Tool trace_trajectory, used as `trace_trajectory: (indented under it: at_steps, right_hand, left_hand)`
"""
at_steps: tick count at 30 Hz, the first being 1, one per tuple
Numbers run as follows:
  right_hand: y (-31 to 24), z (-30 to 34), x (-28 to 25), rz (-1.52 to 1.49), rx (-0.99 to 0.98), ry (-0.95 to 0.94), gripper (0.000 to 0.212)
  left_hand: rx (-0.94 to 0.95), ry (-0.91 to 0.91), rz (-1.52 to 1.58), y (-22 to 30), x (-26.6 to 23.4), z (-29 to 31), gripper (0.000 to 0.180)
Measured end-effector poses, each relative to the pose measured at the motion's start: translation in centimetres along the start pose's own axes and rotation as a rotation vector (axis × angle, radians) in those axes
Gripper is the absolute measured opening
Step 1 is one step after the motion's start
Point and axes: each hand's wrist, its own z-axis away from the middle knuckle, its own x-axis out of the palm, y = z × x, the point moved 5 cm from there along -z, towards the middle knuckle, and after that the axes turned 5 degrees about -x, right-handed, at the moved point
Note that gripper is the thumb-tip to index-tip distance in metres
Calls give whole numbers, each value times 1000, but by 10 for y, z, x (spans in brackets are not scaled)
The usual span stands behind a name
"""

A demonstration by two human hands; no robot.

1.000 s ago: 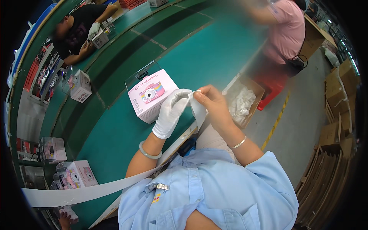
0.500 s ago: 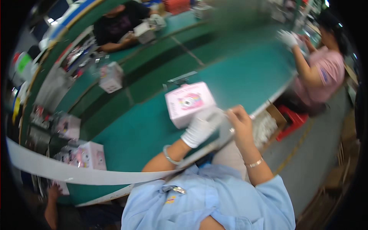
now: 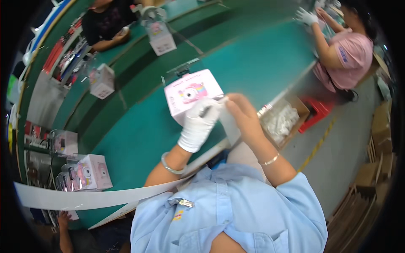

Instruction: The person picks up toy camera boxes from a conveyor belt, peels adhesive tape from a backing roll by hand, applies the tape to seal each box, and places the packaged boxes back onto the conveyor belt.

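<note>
My left hand [image 3: 199, 122], in a white glove, is closed at the end of a white strip [image 3: 230, 126] hanging between my hands. My bare right hand [image 3: 244, 116] is pinched against the left fingertips; whatever small piece lies in its fingers is too small to make out. Just beyond the gloved hand stands a white and pink box [image 3: 177, 99], printed with a pink toy camera and a rainbow. The glove overlaps the box's near side. A long white band [image 3: 84, 200] curves from the left edge to my left forearm; whether it joins the hanging strip is hidden.
Pink boxes with clear plastic fronts stand at the left [image 3: 99, 170], beyond the green table [image 3: 139, 130] and near a co-worker [image 3: 107, 21]. Right of my arm is a carton [image 3: 291, 118] of white material beside a red stool [image 3: 314, 114]. Another co-worker [image 3: 350, 55] sits at right.
The view has shifted, so most things appear a little left and higher. My hands stay pinched together beside the box. A box now stands by the far co-worker, whose hand has drawn away from it.
</note>
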Motion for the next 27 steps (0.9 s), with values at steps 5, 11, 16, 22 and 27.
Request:
trace_trajectory:
  at_steps: [5, 11, 16, 22, 27]
  right_hand:
    - [8, 0, -4, 5, 12, -40, 15]
    - [7, 5, -6, -40, 15, -35, 13]
    - [10, 5, -5, -46, 64, -53, 16]
    - [12, -1, -3, -58, 90, -6, 17]
    - [24, -12, -15, -83, 51, -1, 17]
  left_hand:
    - [2, -8, 137, -5, 1, -5, 4]
    - [-72, -4, 145, -8, 5, 2, 6]
    - [-52, 22, 139, -7, 6, 3, 7]
    - [-26, 77, 176, -12, 5, -5, 6]
    - [-99, 79, 145, -20, 11, -15, 7]
